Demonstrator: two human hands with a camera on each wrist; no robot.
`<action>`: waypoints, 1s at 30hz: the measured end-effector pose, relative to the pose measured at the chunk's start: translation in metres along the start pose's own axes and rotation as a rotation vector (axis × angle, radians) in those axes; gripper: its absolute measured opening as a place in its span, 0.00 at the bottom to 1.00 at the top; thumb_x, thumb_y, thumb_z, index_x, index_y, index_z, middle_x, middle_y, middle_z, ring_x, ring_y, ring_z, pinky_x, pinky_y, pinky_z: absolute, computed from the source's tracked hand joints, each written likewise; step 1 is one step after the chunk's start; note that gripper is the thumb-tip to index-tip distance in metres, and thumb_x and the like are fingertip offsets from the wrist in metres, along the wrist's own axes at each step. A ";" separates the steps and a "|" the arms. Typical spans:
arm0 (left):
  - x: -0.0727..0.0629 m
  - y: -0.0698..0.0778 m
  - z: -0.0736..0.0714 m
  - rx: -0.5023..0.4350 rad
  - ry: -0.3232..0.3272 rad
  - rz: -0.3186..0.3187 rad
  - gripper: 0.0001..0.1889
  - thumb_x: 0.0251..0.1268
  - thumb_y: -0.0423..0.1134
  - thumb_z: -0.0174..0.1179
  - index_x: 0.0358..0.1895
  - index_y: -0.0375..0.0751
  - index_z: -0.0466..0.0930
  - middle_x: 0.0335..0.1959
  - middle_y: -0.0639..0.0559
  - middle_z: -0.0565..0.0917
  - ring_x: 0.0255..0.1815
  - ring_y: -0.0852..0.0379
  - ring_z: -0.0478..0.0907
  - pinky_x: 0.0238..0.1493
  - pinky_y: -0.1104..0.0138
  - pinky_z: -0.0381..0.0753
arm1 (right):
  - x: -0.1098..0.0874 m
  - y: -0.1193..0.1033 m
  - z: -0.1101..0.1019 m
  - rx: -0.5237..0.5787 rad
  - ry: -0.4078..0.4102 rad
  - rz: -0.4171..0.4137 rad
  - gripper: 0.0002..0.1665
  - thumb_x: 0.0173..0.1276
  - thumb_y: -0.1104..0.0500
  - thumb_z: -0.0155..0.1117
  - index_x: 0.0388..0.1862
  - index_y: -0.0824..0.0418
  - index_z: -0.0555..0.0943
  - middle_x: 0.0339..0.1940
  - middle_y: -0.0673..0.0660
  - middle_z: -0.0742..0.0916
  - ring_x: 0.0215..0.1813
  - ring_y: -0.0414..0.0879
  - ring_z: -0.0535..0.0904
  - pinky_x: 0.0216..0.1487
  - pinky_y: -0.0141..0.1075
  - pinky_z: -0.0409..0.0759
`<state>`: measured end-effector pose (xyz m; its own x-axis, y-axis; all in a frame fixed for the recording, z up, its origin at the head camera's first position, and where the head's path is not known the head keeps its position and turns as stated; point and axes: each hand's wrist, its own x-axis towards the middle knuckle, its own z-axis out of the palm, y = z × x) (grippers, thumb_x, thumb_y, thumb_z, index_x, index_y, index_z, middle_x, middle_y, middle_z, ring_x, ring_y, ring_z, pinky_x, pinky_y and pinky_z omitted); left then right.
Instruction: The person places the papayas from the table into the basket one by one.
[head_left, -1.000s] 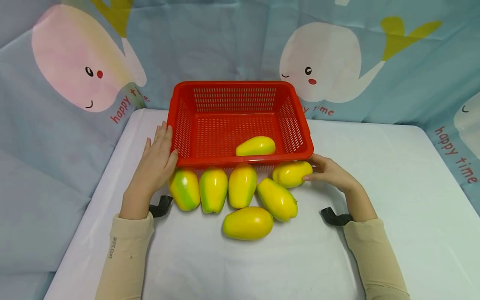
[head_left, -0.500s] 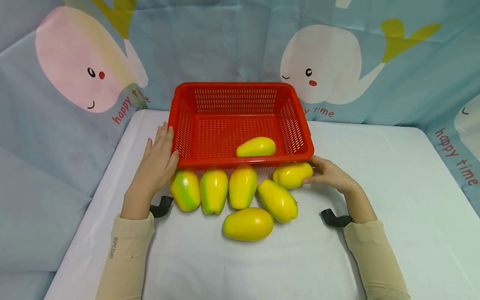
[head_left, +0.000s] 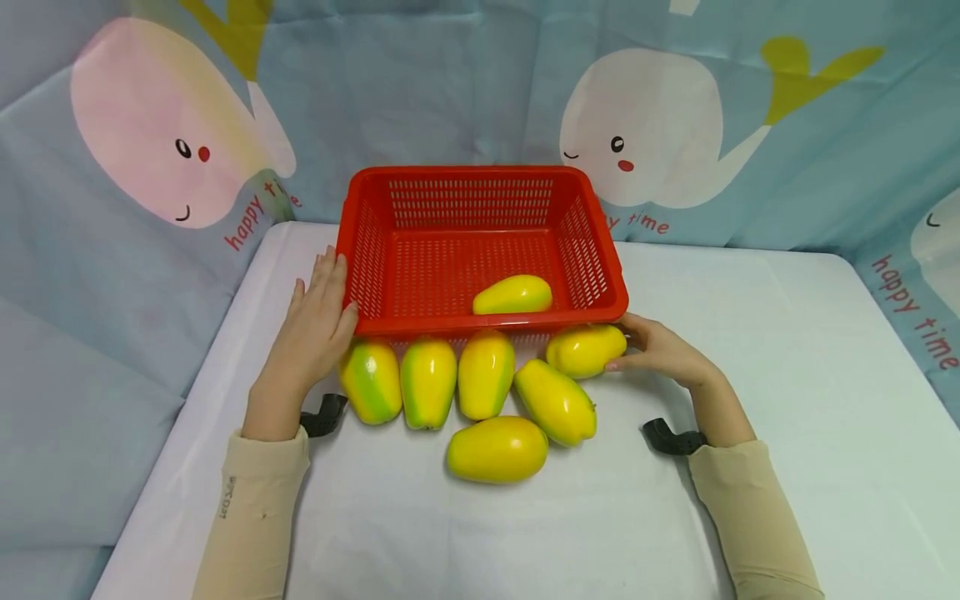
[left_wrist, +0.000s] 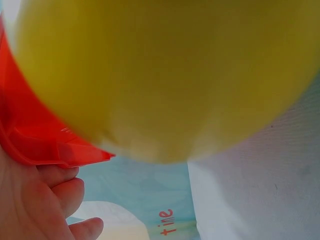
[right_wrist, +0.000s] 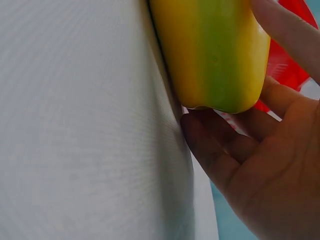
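Note:
A red plastic basket (head_left: 480,323) stands at the back of the table, with one yellow-green papaya (head_left: 513,295) inside near its front wall. My left hand (head_left: 311,329) lies along the basket's left side, its fingers straight against the rim. At the basket's front right corner, my right hand (head_left: 663,348) holds the end of a papaya (head_left: 585,351), thumb on the near side and fingers behind. In the right wrist view this papaya (right_wrist: 215,55) lies on the white cloth with the thumb against its skin. A papaya (left_wrist: 165,75) fills much of the left wrist view.
Several more papayas stand in a row along the basket's front, among them one papaya (head_left: 428,383) in the middle left. Another papaya (head_left: 498,450) lies crosswise nearer to me. A blue printed curtain (head_left: 450,83) hangs behind the white-covered table (head_left: 570,533).

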<state>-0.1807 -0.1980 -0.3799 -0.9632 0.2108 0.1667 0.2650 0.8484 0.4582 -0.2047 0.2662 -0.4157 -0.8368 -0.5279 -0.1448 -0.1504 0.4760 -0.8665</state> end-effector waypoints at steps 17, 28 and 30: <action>-0.002 -0.001 0.001 0.004 -0.006 -0.001 0.33 0.72 0.42 0.37 0.74 0.31 0.40 0.76 0.40 0.40 0.76 0.46 0.35 0.71 0.46 0.34 | 0.001 -0.002 0.003 -0.097 -0.061 0.035 0.42 0.54 0.55 0.73 0.68 0.60 0.67 0.60 0.57 0.76 0.54 0.52 0.69 0.57 0.50 0.68; 0.000 0.000 -0.001 0.003 0.004 0.008 0.33 0.71 0.42 0.38 0.74 0.30 0.41 0.76 0.39 0.41 0.76 0.45 0.36 0.71 0.45 0.35 | 0.001 -0.001 0.005 -0.091 -0.064 0.041 0.46 0.54 0.54 0.73 0.70 0.59 0.64 0.63 0.57 0.74 0.59 0.53 0.68 0.63 0.56 0.63; -0.001 0.000 0.000 -0.001 0.005 0.010 0.33 0.71 0.41 0.38 0.74 0.30 0.41 0.76 0.39 0.42 0.76 0.45 0.36 0.70 0.45 0.34 | 0.000 0.000 0.005 -0.083 -0.064 0.041 0.46 0.54 0.54 0.73 0.70 0.59 0.64 0.63 0.57 0.74 0.59 0.53 0.68 0.64 0.56 0.62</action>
<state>-0.1802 -0.1984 -0.3800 -0.9603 0.2169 0.1754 0.2746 0.8460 0.4570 -0.2020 0.2620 -0.4180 -0.8084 -0.5493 -0.2116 -0.1622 0.5534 -0.8170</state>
